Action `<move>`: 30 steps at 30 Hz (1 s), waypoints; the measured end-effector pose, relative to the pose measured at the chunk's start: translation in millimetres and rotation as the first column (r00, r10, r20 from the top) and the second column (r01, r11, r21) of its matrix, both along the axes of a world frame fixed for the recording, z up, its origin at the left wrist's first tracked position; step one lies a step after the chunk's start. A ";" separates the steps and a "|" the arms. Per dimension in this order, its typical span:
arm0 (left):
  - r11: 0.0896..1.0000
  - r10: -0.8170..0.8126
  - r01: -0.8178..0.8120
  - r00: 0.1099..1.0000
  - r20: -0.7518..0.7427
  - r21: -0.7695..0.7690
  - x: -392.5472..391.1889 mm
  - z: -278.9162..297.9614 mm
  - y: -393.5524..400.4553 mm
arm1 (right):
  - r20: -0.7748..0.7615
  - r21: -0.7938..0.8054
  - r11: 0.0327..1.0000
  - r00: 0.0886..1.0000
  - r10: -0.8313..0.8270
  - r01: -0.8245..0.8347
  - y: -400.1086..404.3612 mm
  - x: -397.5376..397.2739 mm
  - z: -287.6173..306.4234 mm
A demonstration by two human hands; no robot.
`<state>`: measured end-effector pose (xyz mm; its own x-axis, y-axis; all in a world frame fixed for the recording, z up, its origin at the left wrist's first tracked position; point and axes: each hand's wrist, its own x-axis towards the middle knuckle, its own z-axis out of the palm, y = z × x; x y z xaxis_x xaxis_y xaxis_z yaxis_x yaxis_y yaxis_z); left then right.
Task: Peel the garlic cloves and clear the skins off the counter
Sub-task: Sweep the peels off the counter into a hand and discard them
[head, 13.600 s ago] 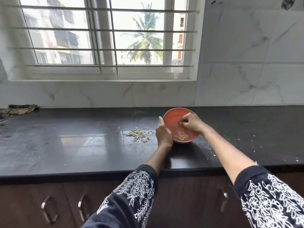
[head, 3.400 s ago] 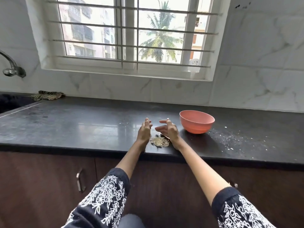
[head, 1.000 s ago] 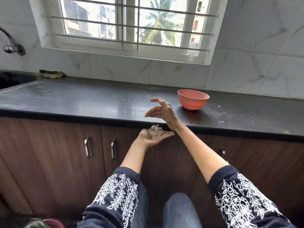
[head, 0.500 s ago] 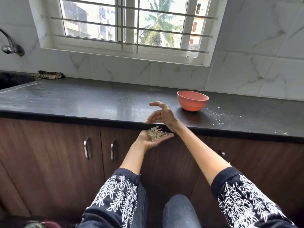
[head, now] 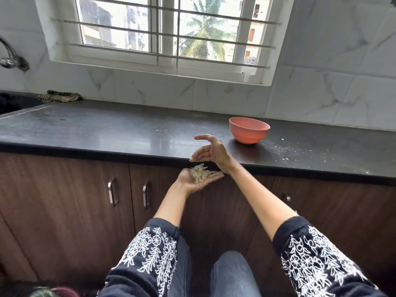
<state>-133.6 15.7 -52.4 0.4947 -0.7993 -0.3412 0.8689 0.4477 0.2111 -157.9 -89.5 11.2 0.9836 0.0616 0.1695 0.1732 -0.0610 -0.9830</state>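
My left hand (head: 192, 183) is cupped palm-up just below the counter's front edge, holding a small heap of pale garlic skins (head: 201, 173). Just above it my right hand (head: 211, 151) hovers at the edge of the black counter (head: 107, 129), fingers spread and slightly curled, holding nothing. A salmon-pink bowl (head: 249, 130) stands on the counter behind and to the right of my right hand; its inside is hidden from here. A few white flecks (head: 278, 151) lie on the counter right of the bowl.
Dark wooden cabinet doors with metal handles (head: 112, 192) run under the counter. A sink (head: 12, 101) and tap (head: 10, 56) are at far left, with a folded cloth (head: 61, 96) beside them. A barred window (head: 167, 31) is behind.
Over the frames the skins went from a pile on the counter into my left palm, which dropped below the edge. In the last second both hands stayed nearly still; the right hand lowered slightly.
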 end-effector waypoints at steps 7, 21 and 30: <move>1.000 0.007 -0.006 0.996 0.085 -0.017 -7.2 3.7 21.2 | 0.019 0.000 1.000 1.000 0.004 -0.004 17.4 -4.5 -9.8; 0.908 0.417 -0.416 0.893 0.169 -0.047 -18.2 33.7 151.8 | 0.253 0.123 0.985 0.956 -0.151 0.123 174.4 18.1 -17.0; 0.488 0.863 -0.867 0.497 0.091 0.103 -3.2 -44.2 284.9 | 0.115 0.119 0.967 0.964 -0.239 0.226 332.1 18.4 -86.6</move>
<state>-136.9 300.6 -96.6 0.9232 0.0815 -0.3755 0.0531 0.9408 0.3347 -139.6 242.6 -75.5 0.9385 -0.1908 0.2879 0.2909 -0.0128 -0.9567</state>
